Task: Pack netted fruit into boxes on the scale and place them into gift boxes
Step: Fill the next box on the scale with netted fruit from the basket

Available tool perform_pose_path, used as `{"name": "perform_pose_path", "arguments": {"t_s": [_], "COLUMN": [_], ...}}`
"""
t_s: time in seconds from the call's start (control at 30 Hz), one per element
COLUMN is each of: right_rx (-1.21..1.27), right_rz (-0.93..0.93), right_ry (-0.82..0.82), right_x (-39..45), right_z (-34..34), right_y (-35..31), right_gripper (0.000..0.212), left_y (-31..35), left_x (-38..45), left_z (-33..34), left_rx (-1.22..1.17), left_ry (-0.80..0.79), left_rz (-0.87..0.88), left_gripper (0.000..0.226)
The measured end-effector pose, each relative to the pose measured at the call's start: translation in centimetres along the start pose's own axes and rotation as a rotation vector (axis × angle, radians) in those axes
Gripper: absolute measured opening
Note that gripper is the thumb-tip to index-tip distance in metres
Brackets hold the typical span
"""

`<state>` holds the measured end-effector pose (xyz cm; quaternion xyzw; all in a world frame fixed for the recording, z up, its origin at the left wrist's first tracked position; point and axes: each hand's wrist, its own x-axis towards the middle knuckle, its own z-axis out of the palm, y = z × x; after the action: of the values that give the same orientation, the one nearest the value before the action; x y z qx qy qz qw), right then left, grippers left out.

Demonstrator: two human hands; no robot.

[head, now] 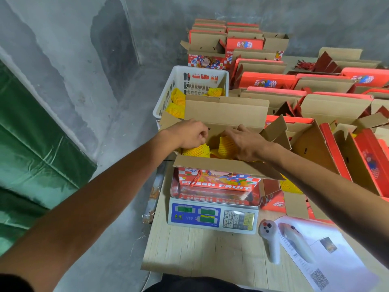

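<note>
Both my hands reach into the open box (219,182) atop the scale (212,216), left hand (190,133) curled around netted fruit (196,150), right hand (245,142) pressing flat, to nestle the fruit snugly.

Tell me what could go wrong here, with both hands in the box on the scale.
1. Both hands, left and right, lean into the box, so the scale may read heavy.
2. The box overhangs the scale and could tip.
3. The near flap may fold onto the netted fruit.
</note>
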<state>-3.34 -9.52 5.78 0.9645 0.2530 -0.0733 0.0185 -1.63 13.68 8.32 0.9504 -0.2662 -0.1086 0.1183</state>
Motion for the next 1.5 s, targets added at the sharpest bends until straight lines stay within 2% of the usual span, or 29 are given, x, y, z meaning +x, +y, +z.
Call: {"name": "perform_pose_path", "arguments": {"t_s": [0.17,0.33,0.7,0.87,0.97,1.17,1.3,1.5], "right_rx": [-0.087,0.043,0.351,0.418,0.410,0.389,0.442,0.612], "right_rz": [-0.013,0.020,-0.062,-0.100,-0.094,-0.019,0.069,0.159], "right_ry": [-0.024,0.038,0.210,0.281,0.317,0.361,0.238,-0.045], "right_x": [0.6,1.6,3.2,4.9,6.9,12.9,18.5,25.7], "right_z": [0.2,-0.7,-2.6,-4.8,-6.4,-8.7,-9.0,-7.8], "right_y": [-0.3,-1.2,-3.2,-3.5,-3.1,-1.1,0.7,3.3], "right_gripper": [0.089,0.095,0.065,0.052,0.048,0.038,0.027,0.028], "left_y": [-0.2,-0.5,-1.4,-2.1,-3.5,-8.7,-13.6,-19.9], "left_x": [-0.2,0.1,0.3,1.1,2.1,5.1,8.0,13.6], "left_z": [0.2,0.6,-0.3,-2.2,-3.6,-4.9,-4.9,-2.5], "left_rx": [-0.051,-0.100,-0.166,-0.192,-0.211,-0.346,-0.353,-0.276], "left_ry": [-0.001,0.025,0.111,0.247,0.333,0.485,0.520,0.373], "left_rz": [0.026,0.042,0.091,0.099,0.104,-0.039,-0.136,-0.192], "left_gripper": [0.016,0.016,0.011,0.020,0.013,0.011,0.013,0.018]}}
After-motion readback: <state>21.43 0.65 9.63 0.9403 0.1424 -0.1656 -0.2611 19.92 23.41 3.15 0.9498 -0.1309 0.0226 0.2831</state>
